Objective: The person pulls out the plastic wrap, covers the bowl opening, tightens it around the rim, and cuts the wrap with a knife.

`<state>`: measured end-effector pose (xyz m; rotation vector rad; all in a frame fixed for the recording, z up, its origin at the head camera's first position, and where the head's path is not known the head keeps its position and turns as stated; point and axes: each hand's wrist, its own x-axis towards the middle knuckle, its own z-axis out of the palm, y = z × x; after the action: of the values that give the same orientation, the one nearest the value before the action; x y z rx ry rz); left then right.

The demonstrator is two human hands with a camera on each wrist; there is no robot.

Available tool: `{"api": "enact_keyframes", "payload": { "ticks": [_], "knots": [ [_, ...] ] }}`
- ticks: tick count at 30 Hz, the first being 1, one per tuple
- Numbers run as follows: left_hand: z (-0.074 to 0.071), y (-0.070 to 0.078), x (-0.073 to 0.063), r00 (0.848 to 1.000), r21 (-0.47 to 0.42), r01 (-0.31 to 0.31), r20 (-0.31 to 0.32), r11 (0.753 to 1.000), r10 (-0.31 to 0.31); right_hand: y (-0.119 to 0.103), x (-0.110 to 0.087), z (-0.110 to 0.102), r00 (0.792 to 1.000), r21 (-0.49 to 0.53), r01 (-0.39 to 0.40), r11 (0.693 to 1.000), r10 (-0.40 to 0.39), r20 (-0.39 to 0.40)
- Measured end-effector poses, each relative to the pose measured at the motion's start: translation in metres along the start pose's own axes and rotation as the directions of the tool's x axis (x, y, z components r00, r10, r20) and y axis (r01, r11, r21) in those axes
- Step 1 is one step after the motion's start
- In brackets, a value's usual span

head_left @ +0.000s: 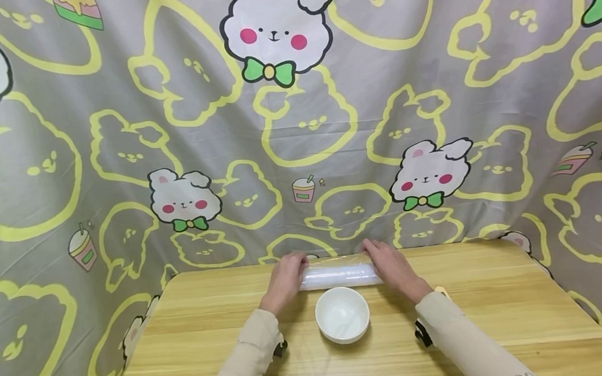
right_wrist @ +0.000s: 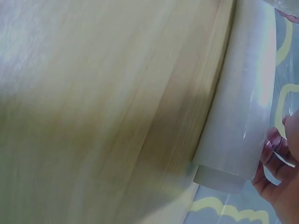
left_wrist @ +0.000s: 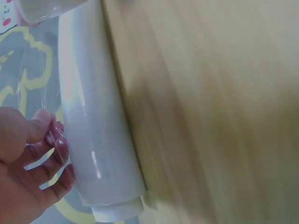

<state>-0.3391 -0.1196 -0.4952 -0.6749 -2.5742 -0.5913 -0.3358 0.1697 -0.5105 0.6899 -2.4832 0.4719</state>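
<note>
A roll of clear plastic wrap (head_left: 338, 277) lies crosswise near the far edge of the table, its white core (left_wrist: 117, 211) poking out at the end. A thin sheet of the film (head_left: 340, 261) comes off its far side. My left hand (head_left: 285, 279) is at the roll's left end, thumb and forefinger pinching the film in the left wrist view. At the right end, my right hand (head_left: 393, 268) pinches the film too, its fingers (right_wrist: 275, 163) beside the roll. A white bowl (head_left: 344, 337) stands upright just nearer than the roll, between the forearms.
The wooden table (head_left: 211, 334) ends just beyond the roll. Behind it and at both sides hangs a grey curtain (head_left: 329, 209) with yellow outlines and cartoon animals. Dark straps (head_left: 422, 334) show at the sleeves.
</note>
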Motion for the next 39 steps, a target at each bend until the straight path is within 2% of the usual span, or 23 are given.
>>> {"api": "enact_keyframes", "payload": {
  "ticks": [7, 11, 16, 21, 24, 28, 37, 39],
  "knots": [
    [-0.003, -0.002, 0.008, 0.999, -0.088, 0.031, 0.042, 0.996, -0.028, 0.001, 0.002, -0.003, 0.999, 0.076, -0.037, 0.996, 0.037, 0.013],
    [-0.004, -0.006, 0.010, 0.998, -0.140, 0.020, 0.069, 0.990, -0.011, 0.003, 0.004, -0.004, 0.998, 0.139, -0.063, 0.988, 0.059, 0.033],
    [-0.006, -0.013, 0.009, 0.989, -0.168, 0.008, 0.145, 0.986, 0.017, 0.006, 0.005, -0.003, 0.997, 0.200, -0.081, 0.976, 0.076, 0.031],
    [-0.008, -0.020, 0.008, 0.988, -0.206, -0.009, 0.152, 0.979, 0.040, 0.008, 0.006, -0.004, 0.997, 0.218, -0.082, 0.973, 0.081, 0.013],
    [-0.008, -0.025, 0.009, 0.988, -0.258, 0.043, 0.154, 0.965, -0.003, 0.008, 0.007, -0.004, 0.994, 0.250, -0.111, 0.962, 0.104, 0.043],
    [-0.009, -0.029, 0.009, 0.981, -0.316, 0.128, 0.182, 0.940, -0.072, 0.007, 0.010, -0.004, 0.989, 0.281, -0.145, 0.949, 0.127, 0.081],
    [-0.026, -0.024, 0.015, 0.969, -0.383, 0.199, 0.213, 0.902, -0.123, 0.007, 0.021, -0.013, 0.994, 0.308, -0.110, 0.945, 0.101, 0.044],
    [-0.030, -0.023, 0.017, 0.969, -0.396, 0.199, 0.214, 0.896, -0.120, 0.007, 0.022, -0.015, 0.994, 0.315, -0.110, 0.943, 0.102, 0.040]
  ]
}}
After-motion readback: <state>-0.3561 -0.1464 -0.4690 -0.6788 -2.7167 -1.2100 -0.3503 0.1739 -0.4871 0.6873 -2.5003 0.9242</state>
